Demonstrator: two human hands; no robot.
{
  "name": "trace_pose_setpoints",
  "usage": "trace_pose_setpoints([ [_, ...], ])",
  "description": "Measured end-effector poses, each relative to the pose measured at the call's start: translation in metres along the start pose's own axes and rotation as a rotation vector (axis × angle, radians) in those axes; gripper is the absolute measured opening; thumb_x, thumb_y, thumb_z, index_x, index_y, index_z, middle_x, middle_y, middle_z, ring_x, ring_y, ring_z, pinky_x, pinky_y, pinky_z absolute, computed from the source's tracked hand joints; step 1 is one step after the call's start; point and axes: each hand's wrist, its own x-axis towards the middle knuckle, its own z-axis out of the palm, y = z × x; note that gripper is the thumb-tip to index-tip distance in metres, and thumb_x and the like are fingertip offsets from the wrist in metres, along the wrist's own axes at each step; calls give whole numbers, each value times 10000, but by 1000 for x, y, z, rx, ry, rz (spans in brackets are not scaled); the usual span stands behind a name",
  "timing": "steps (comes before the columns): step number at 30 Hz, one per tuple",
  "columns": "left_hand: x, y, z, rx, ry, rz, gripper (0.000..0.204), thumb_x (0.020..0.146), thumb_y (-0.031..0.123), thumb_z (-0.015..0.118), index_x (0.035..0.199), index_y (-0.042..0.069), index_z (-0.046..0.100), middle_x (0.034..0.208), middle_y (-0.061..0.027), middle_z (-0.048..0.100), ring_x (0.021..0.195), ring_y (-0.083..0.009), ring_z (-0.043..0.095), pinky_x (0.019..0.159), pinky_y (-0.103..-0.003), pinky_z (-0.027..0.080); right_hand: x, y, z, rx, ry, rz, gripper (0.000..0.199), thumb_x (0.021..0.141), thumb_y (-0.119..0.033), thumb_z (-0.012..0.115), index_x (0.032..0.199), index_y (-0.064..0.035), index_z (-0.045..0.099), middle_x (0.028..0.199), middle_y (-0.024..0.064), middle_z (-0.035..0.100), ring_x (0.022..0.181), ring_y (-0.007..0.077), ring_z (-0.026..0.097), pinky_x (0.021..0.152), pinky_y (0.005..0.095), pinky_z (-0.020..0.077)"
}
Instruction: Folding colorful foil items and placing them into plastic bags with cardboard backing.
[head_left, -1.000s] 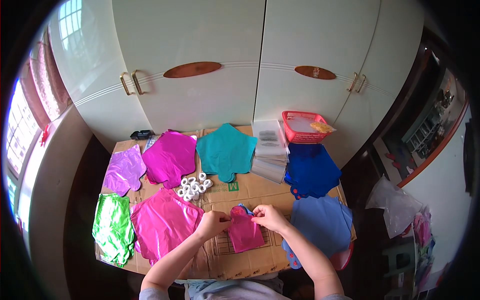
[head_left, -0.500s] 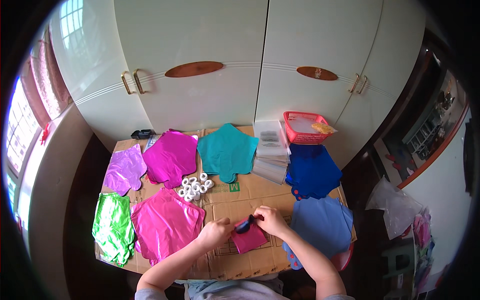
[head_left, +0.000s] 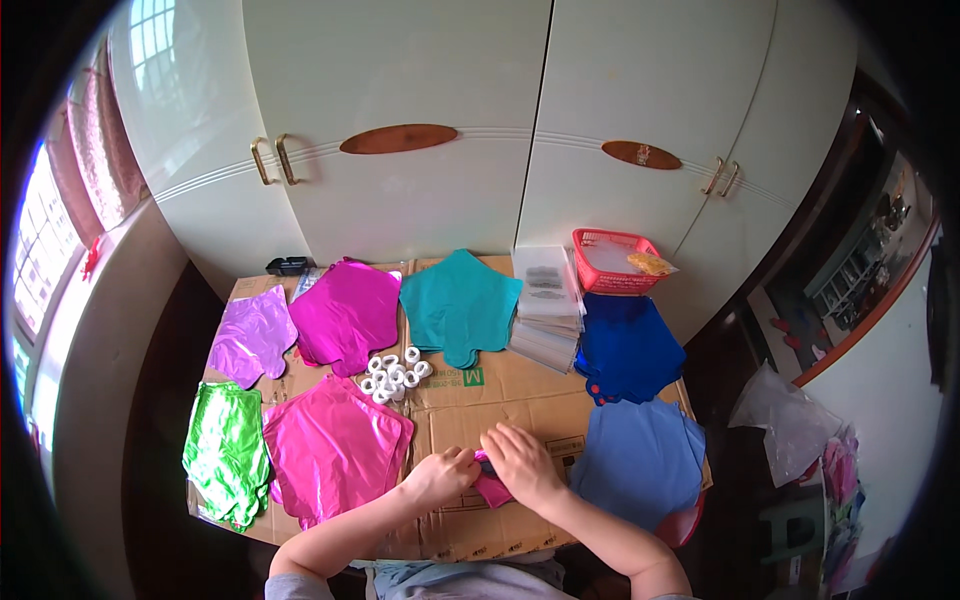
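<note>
My left hand (head_left: 440, 475) and my right hand (head_left: 522, 463) meet over a small pink foil balloon (head_left: 492, 489), folded into a tight bundle on the cardboard-covered table (head_left: 520, 390). Both hands press and pinch it; only a pink strip shows under the right palm. A larger pink foil balloon (head_left: 335, 445) lies flat just left of my left hand. A light blue foil balloon (head_left: 640, 455) lies just right of my right hand.
Flat foil balloons lie across the table: green (head_left: 222, 450), lilac (head_left: 250, 335), magenta (head_left: 345, 312), teal (head_left: 462, 305), dark blue (head_left: 628, 345). Several white tape rolls (head_left: 393, 372) cluster mid-table. A stack of clear bags (head_left: 545, 305) and a red basket (head_left: 612, 260) stand at the back.
The small pink balloon lay spread out between my hands a second ago; it has been folded smaller and is now mostly covered by my hands, which have come together.
</note>
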Motion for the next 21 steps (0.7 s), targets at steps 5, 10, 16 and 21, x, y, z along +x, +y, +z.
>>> trace_pose_setpoints([
  [5,-5,4,0,0,29,-13,136,703,122,594,821,56,596,833,-56,537,796,-200,584,627,-295,533,-18,-6,10,-91,93,-26,219,799,-135,582,962,-5,648,1015,103,643,1021,227,601,941,353,480],
  [10,-15,2,0,53,83,33,126,714,139,599,810,58,600,854,-54,555,806,-194,563,639,-289,532,-24,-10,15,-113,113,-3,152,771,-109,613,889,-27,662,945,74,659,927,195,644,800,303,545],
  [16,-28,-4,-2,-68,11,-29,244,729,144,616,951,43,632,932,-51,601,870,-194,584,726,-323,498,-26,-6,20,-58,118,-1,140,745,-101,616,859,-30,659,918,71,659,886,198,656,739,296,563],
  [21,-18,-2,-16,-200,116,-230,472,855,318,622,1233,41,568,1192,-102,611,1164,-257,545,953,-420,413,-29,-3,23,-21,74,14,131,734,-99,611,837,-30,652,887,68,648,883,192,651,718,292,567],
])
